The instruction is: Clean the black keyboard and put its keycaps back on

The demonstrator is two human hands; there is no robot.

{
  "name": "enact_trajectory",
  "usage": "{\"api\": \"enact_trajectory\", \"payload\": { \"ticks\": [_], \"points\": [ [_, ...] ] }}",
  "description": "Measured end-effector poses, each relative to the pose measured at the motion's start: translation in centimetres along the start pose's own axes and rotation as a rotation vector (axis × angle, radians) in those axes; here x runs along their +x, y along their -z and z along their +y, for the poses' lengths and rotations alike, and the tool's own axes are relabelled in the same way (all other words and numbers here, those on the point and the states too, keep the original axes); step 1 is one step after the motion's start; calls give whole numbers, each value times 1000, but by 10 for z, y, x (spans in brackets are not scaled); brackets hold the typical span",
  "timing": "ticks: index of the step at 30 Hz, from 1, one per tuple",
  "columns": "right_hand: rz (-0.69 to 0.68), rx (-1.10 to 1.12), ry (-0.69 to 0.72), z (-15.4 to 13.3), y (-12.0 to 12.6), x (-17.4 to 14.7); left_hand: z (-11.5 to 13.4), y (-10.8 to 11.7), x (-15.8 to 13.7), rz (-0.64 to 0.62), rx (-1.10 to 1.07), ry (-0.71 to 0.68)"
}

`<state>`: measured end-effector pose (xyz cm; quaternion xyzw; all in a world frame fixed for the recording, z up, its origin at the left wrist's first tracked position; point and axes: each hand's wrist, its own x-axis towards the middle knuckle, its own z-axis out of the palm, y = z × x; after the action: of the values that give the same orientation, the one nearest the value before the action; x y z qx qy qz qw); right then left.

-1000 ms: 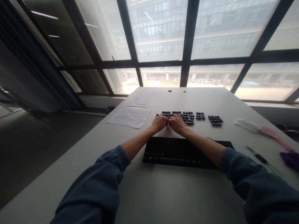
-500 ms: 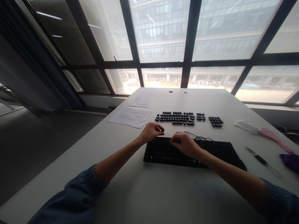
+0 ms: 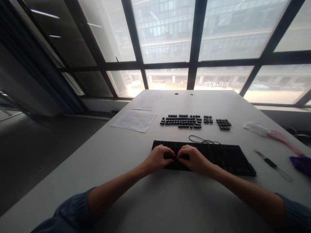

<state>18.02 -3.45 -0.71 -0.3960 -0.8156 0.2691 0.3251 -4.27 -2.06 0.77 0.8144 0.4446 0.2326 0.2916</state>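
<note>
Marked paper sheet on left side of white table; more sheets toward table's far end. On table's right side, pink long-handled item, crumpled white material, purple bundle. Black-framed windows beyond table; blue curtain left of table.

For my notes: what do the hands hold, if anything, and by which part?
It cannot be told: left hand and right hand are at the black keyboard, but anything pinched there is too dark to make out.

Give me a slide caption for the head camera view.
Left hand and right hand over a black keyboard, loose keycaps beyond it on the table.
</note>
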Motion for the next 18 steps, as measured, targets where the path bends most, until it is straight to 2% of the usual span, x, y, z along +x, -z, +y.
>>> {"api": "enact_trajectory", "payload": {
  "ticks": [8,18],
  "points": [
    [13,-10,28,1,-4,-2,3,-3,1,-16,-4,-50],
    [16,-90,71,-1,-7,-4,-1,-8,-2,40,34,-128]
  ]
}}
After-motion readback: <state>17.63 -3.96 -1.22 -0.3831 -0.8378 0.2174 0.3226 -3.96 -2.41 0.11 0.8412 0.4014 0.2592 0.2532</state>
